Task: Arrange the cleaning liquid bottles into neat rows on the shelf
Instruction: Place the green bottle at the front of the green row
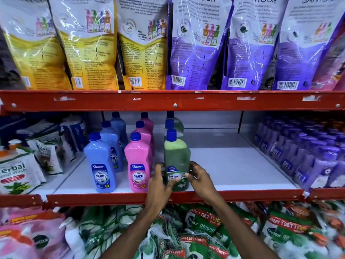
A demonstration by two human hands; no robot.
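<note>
Your left hand (158,186) and right hand (200,179) reach up over netted soap packs (201,232) on the lower shelf, fingers (188,175) wrapped around the green bottle (176,156) from both sides. It stands upright at the white shelf's (233,169) front edge, just right of the pink bottle (137,165) and blue bottle (100,165), each heading a row. Purple bottles (298,152) crowd the right; herbal hand-wash pouches (16,174) crowd the left.

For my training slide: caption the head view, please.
Both hands steady the front green bottle beside pink and blue rows.
</note>
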